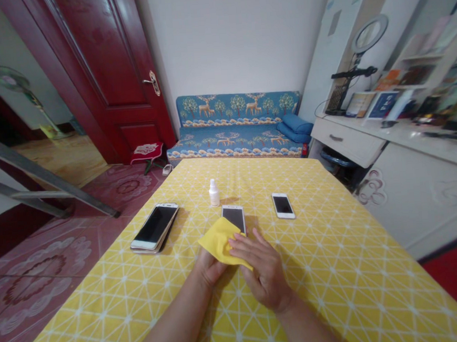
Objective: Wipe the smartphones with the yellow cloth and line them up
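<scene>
A yellow cloth point(219, 238) lies over the lower part of a white smartphone point(234, 216), whose dark screen shows at the top. My left hand point(211, 265) is underneath, closed around the phone, with most of its fingers hidden by the cloth. On top, my right hand point(262, 266) presses the cloth to the screen with its fingers, the thumb near the cloth's lower corner. Just beyond the phone stands a small white bottle point(213, 194), upright and capped.
Left on the yellow patterned tablecloth point(324, 279) sits a stack of smartphones point(157, 228). A smaller white phone point(283, 205) lies to the right. Behind the table is a blue sofa point(237, 133); a white cabinet point(423, 187) stands at right.
</scene>
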The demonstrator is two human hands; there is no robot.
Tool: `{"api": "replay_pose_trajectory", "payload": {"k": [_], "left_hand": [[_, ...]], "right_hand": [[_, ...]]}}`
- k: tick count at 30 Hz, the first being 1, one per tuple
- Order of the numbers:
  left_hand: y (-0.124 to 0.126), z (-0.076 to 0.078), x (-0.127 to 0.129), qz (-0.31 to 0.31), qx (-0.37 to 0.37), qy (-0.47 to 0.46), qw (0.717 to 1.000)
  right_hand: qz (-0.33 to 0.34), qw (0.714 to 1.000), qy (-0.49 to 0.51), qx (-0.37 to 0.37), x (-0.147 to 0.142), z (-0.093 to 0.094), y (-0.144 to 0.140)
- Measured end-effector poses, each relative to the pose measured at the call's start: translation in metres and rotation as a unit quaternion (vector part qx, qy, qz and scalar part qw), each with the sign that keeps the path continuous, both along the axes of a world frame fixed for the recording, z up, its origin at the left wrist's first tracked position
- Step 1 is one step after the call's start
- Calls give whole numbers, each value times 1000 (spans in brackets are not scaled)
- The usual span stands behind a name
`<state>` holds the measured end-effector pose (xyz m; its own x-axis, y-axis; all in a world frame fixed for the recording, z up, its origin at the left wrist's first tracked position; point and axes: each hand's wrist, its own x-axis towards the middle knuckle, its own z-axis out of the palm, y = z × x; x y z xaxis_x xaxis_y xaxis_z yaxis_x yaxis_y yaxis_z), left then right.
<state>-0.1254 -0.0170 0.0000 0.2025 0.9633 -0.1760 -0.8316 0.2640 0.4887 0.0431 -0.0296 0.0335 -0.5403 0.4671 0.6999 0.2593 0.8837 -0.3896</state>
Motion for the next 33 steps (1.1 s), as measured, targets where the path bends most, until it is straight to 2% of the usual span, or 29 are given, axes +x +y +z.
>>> {"api": "replay_pose_trajectory", "payload": {"k": [3,7,11,14,17,21,24,26,28,33], "left_hand": [[-1,10,5,17,-16,-8,1000],[-7,19,11,-33,-29,49,998],[-12,22,16,-35,-27,95,994],[-14,23,16,-46,28,130,990],[-16,25,15,-98,97,154,978],[-16,25,14,-143,114,161,970],[-16,24,14,-144,108,160,971],[-16,24,13,-133,102,165,972],[-15,23,13,-116,92,167,975],[-12,18,10,-65,61,162,983]], "right_hand": [[-38,999,2,-5,1,-5,5],[-81,997,-8,-14,1,-11,14],[-101,994,-14,-30,2,-15,21],[-118,991,14,-67,2,-16,24],[-144,978,100,-117,4,-16,26],[-187,927,241,-216,9,-15,27],[-249,866,314,-300,12,-16,26],[-277,837,341,-326,12,-17,25],[-268,838,348,-324,12,-17,24],[-195,877,334,-284,9,-17,25]]}}
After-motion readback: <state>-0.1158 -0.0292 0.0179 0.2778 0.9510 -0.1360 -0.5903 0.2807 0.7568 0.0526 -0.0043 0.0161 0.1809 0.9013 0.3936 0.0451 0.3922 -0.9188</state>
